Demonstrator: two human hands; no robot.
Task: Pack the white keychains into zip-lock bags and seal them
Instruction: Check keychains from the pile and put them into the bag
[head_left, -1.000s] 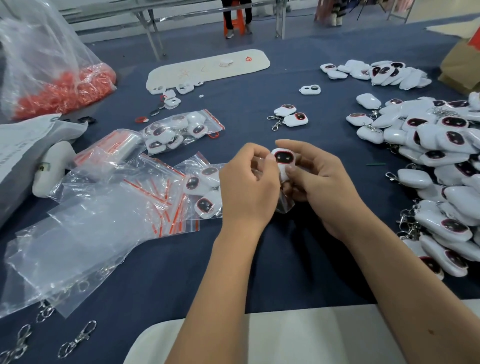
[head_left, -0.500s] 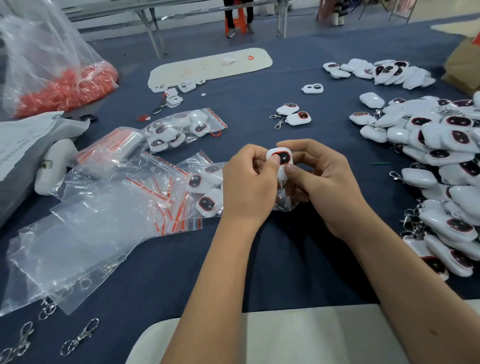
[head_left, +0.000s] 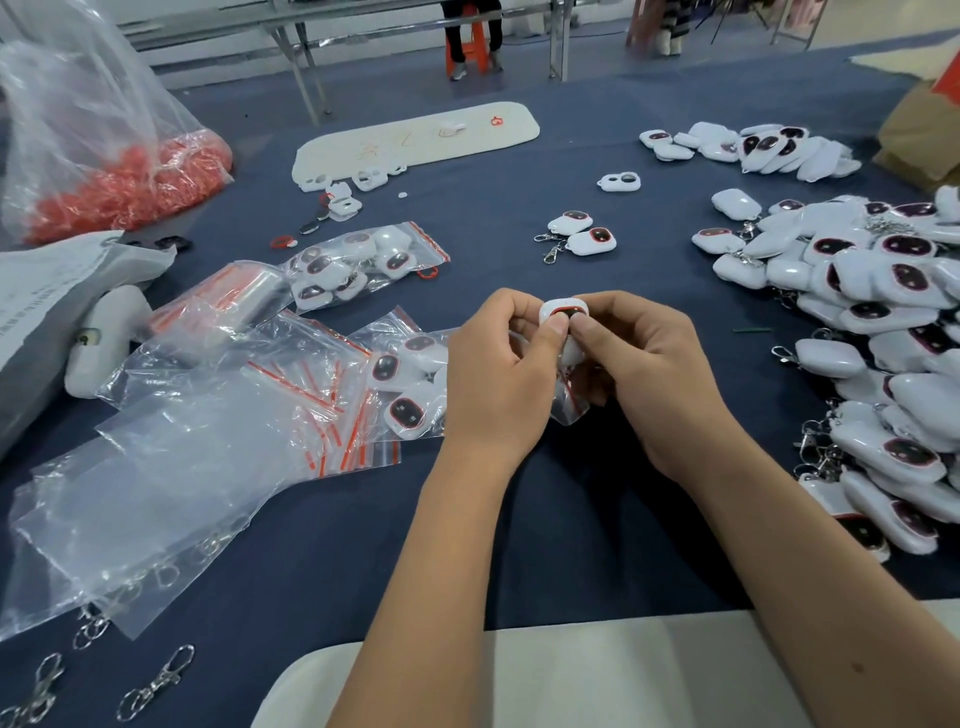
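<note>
My left hand (head_left: 498, 374) and my right hand (head_left: 649, 379) meet over the blue table and together pinch one white keychain (head_left: 560, 312) with a dark, red-rimmed face. Both thumbs press on its front. Under my hands lies a clear zip-lock bag (head_left: 410, 384) with several keychains inside; its right corner shows below my right hand. Another filled bag (head_left: 363, 260) lies further back. A big heap of loose white keychains (head_left: 878, 332) covers the right side. Empty zip-lock bags (head_left: 208, 441) with red strips are spread at the left.
Two keychains (head_left: 582, 234) lie in the middle behind my hands, and another pile of keychains (head_left: 753, 148) at the back right. A large clear sack of red parts (head_left: 114, 176) stands back left. Loose metal clasps (head_left: 156, 683) lie near the front left. A white board (head_left: 415, 137) lies at the back.
Both hands have lifted the keychain slightly and closed in on it; my thumbs now cover more of its face. The bags and piles have not moved.
</note>
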